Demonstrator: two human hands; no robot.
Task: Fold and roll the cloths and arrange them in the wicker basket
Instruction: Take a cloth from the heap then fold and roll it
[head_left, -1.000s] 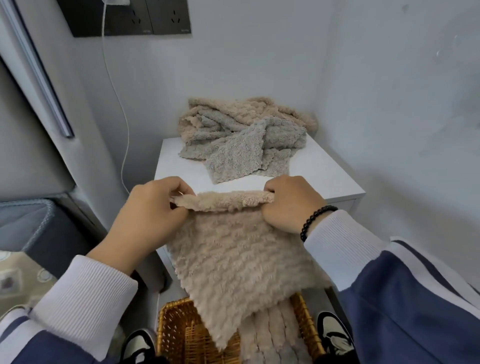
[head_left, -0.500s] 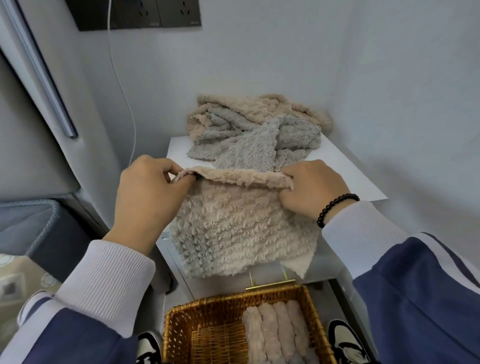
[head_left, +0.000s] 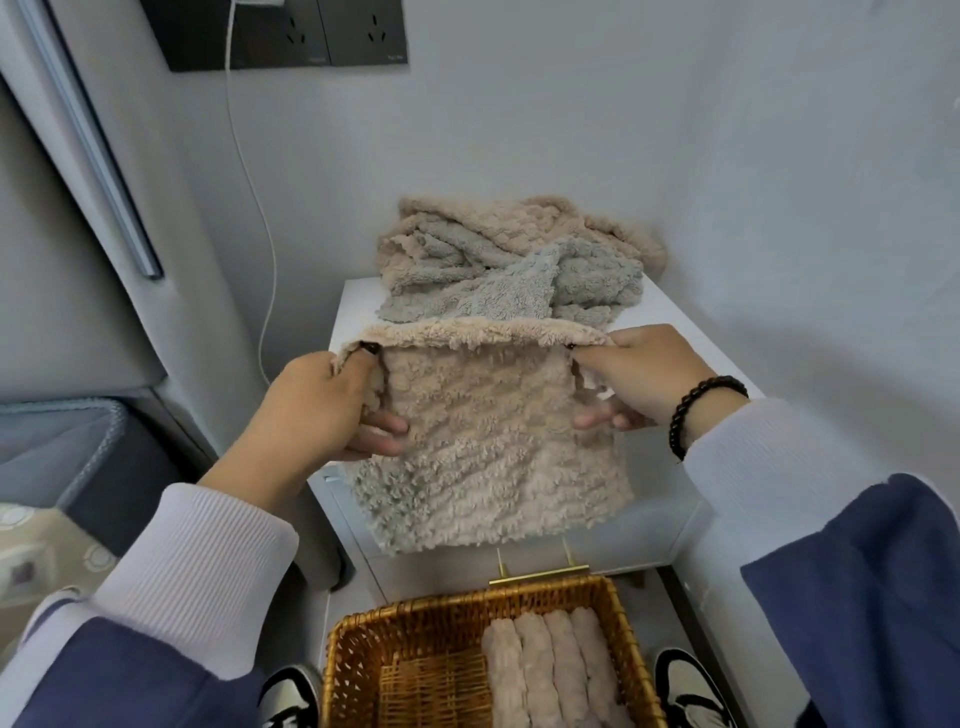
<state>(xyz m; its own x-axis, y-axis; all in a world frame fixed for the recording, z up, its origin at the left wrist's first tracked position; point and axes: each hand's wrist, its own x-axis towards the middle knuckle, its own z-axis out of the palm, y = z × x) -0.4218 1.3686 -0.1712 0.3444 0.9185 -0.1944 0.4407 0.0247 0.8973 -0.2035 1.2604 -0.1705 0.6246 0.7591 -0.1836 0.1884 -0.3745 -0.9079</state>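
Observation:
A beige fluffy cloth (head_left: 483, 441) hangs over the front edge of the white cabinet (head_left: 670, 322), its top edge folded over. My left hand (head_left: 317, 410) pinches its upper left corner, and my right hand (head_left: 644, 379) pinches its upper right corner. Behind it on the cabinet top lies a heap of beige and grey cloths (head_left: 514, 265). On the floor below stands the wicker basket (head_left: 363, 649), with several rolled beige cloths (head_left: 550, 670) side by side in its right half.
White walls close in at the back and right. A white cable (head_left: 254, 208) runs down from a dark socket panel (head_left: 280, 31). A grey bin (head_left: 67, 447) stands at left. My shoes (head_left: 685, 686) flank the basket.
The cloth has been lifted and carried forward onto the cabinet edge, and its top edge now stretches wider between my hands. The view has dropped, showing more of the basket.

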